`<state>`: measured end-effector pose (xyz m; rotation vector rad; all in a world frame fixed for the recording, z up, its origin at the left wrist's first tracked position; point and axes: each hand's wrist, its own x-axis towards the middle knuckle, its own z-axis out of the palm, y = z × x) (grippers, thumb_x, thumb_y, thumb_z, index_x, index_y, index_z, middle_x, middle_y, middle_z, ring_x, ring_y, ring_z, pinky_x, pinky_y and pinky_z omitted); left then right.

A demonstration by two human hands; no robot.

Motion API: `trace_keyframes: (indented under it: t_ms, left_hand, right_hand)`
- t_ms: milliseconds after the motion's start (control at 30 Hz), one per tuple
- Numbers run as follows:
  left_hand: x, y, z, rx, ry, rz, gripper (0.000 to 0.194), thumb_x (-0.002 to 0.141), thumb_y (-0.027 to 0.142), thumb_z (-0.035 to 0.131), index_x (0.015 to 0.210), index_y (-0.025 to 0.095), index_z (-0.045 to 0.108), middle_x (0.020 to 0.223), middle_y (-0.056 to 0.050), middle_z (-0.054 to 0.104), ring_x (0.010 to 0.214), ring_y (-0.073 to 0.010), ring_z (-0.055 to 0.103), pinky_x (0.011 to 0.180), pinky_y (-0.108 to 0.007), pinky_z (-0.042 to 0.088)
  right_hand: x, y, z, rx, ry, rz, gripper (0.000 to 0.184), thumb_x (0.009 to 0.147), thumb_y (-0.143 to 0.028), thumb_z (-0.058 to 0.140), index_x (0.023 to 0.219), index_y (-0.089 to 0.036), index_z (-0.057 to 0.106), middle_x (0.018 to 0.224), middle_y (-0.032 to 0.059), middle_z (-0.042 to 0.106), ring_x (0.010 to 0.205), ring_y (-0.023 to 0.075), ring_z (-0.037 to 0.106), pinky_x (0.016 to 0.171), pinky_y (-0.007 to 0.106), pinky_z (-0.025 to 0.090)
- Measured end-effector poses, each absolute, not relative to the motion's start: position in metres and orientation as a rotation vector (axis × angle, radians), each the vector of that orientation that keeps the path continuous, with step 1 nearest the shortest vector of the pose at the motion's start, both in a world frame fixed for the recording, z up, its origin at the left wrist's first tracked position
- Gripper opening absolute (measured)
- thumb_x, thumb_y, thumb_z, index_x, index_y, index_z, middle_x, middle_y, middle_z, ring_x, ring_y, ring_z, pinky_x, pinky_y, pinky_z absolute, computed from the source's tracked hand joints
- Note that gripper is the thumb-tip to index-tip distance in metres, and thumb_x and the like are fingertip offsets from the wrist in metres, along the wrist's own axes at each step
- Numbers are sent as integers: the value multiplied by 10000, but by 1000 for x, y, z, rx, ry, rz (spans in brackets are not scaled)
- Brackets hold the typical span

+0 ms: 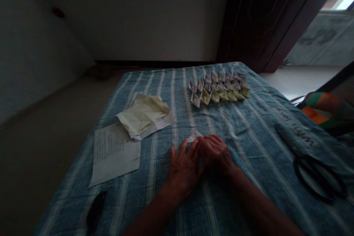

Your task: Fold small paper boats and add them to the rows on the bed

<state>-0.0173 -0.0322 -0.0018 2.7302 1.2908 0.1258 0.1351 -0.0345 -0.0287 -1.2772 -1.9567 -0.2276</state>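
Observation:
On the cloth before me lies a small piece of folded white paper [195, 135], its pointed top showing beyond my fingertips. My left hand [184, 166] rests flat with its fingers spread, their tips at the paper's lower left edge. My right hand [217, 153] is closed, with bent fingers pressing on the paper's right side. Both hands hide the lower part of the paper. Farther off, several small folded paper boats [205, 96], whitish and yellowish, stand in close rows.
Creased yellowish sheets [143, 113] overlap a printed white sheet [116, 153] on the left. A small black object [95, 212] lies near the front left. Large black-handled scissors [318, 177] lie on the right. A blue striped cloth [157, 155] covers the table.

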Motion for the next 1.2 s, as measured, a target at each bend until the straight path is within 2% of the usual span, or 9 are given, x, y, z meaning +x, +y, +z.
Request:
trace_keyframes:
  t_ms: [233, 367, 533, 833, 1033, 1100, 1200]
  left_hand:
    - [-17, -31, -5, 2705, 1291, 191, 533, 911, 392, 487, 1426, 302, 382, 1457, -42, 469, 1332, -356, 379, 1020, -708, 292]
    - [-18, -29, -7, 2690, 1286, 205, 530, 911, 385, 480, 1427, 309, 385, 1464, -38, 461, 1337, -359, 373, 1033, -708, 280]
    - [-20, -28, -14, 2654, 1274, 209, 538, 915, 375, 453, 1442, 343, 353, 1484, -12, 434, 1356, -369, 340, 1044, -730, 236]
    - [-20, -28, -14, 2616, 1286, 185, 556, 921, 401, 421, 1463, 344, 315, 1510, -18, 396, 1377, -379, 308, 1058, -719, 228]
    - [-19, -27, -17, 2614, 1270, 218, 569, 921, 405, 426, 1471, 323, 306, 1510, -37, 394, 1376, -385, 305, 1060, -731, 208]
    - [-18, -26, -19, 2614, 1278, 228, 568, 918, 414, 429, 1468, 324, 314, 1506, -35, 399, 1378, -382, 303, 1058, -733, 213]
    - [-17, -26, -22, 2614, 1288, 243, 564, 910, 442, 433, 1454, 315, 348, 1506, -31, 401, 1378, -381, 302, 1054, -733, 220]
  right_hand:
    - [130, -36, -28, -1300, -1968, -243, 247, 950, -118, 383, 1065, -140, 601, 772, 66, 669, 746, 185, 612, 740, 321, 481]
    - [127, -35, -31, -1318, -1977, -275, 212, 954, -138, 390, 915, -154, 598, 712, 42, 631, 671, 168, 577, 695, 296, 454]
    - [125, -34, -35, -1358, -1973, -349, 260, 953, -139, 375, 757, -186, 539, 628, 14, 581, 594, 157, 533, 644, 280, 406]
    - [129, -30, -37, -1466, -2064, -314, 168, 880, -110, 437, 768, -203, 521, 634, 3, 615, 573, 154, 578, 592, 265, 384]
    - [132, -33, -39, -1531, -2056, -179, 155, 871, -96, 443, 809, -209, 529, 706, 10, 651, 641, 154, 619, 605, 239, 431]
    - [135, -36, -40, -1493, -2082, -150, 150, 870, -91, 447, 836, -207, 536, 747, 20, 663, 687, 156, 631, 642, 237, 465]
    - [139, -39, -43, -1364, -2110, -125, 172, 870, -79, 453, 945, -196, 554, 899, 61, 695, 858, 174, 658, 777, 265, 512]
